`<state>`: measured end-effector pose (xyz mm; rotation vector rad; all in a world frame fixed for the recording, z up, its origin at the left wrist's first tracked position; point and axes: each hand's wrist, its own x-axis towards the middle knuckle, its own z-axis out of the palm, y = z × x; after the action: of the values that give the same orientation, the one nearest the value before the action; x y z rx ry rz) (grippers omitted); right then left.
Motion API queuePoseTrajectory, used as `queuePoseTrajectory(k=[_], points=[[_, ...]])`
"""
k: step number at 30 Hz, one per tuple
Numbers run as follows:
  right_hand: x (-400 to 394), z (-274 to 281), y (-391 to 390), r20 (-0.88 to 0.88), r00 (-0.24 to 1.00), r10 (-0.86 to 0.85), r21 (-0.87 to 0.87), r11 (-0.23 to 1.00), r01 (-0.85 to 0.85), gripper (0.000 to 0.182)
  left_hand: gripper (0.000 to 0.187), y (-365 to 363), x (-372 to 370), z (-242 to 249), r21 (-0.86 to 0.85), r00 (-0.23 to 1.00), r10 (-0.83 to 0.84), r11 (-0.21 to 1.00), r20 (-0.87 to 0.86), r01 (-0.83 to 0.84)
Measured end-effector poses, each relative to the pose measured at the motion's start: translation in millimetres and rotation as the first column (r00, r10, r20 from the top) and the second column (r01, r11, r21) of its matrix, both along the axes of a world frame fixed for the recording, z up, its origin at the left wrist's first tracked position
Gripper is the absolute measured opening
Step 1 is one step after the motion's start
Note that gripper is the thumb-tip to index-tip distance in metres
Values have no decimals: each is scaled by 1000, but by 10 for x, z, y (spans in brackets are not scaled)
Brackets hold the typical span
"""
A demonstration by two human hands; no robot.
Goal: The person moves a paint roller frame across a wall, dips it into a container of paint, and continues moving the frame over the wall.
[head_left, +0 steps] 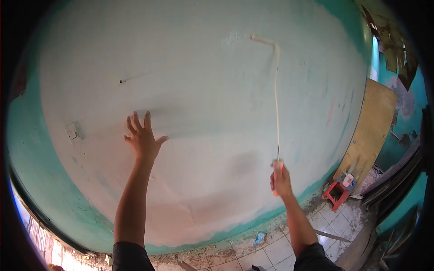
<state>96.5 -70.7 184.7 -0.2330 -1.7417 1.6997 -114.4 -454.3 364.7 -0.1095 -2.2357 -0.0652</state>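
Note:
My right hand is wrapped round the handle of a paint roller. Its long thin rod runs upward and bends left into a small roller head, which overlaps the upper wall in this view. Just left of the head, a small patch of the wall looks brighter and streaked. Fingers spread, my left hand is raised in front of the wall with nothing in it. Most of the wall is pale white, with green-turquoise paint around its borders.
A switch plate sits on the wall at left, with a small dark fitting above it. At right, a red stool stands by a leaning wooden board. Debris and a blue wrapper lie on the tiled floor.

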Motion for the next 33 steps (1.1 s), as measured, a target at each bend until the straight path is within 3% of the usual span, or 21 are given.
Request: queuePoseTrajectory(k=[4, 7, 9, 13, 17, 20, 24, 28, 30, 33], points=[[-140, 1176, 173, 46, 999, -29, 58, 998, 26, 62, 107, 17, 26, 40, 21, 1000, -12, 1000, 29, 12], [-181, 1496, 175, 34, 996, -78, 76, 994, 75, 67, 107, 39, 69, 76, 24, 999, 3, 1000, 52, -4], [-166, 1265, 80, 22, 997, -76, 72, 995, 74, 71, 107, 11, 40, 43, 21, 999, -6, 1000, 42, 5], [-238, -57, -132, -39, 996, -81, 56, 995, 83, 68, 107, -4, 18, 21, 23, 1000, -25, 999, 2, 25], [-31, -1130, -413, 49, 999, 24, -49, 999, -21, 60, 107, -32, -4, 8, 18, 999, -45, 999, -20, 45], [-118, -1071, -349, -15, 1000, 13, -10, 1000, -13, 60, 106, -33, 10, 27, 11, 999, -46, 999, -6, 46], [-425, -65, -35, 14, 995, 99, 59, 993, -100, 69, 107, -27, 33, 29, 7, 999, -37, 999, 10, 37], [-696, 845, 74, -9, 999, 48, 57, 997, -48, 74, 104, -17, 33, 38, 0, 1000, -3, 1000, -3, 3], [-739, 845, 50, -14, 1000, 19, 51, 999, -18, 74, 104, -22, 27, 37, 3, 1000, -5, 1000, 1, 5], [-811, 254, -11, -44, 999, 17, 79, 997, -13, 69, 104, -23, 21, 24, -2, 1000, -5, 1000, -1, 5]])
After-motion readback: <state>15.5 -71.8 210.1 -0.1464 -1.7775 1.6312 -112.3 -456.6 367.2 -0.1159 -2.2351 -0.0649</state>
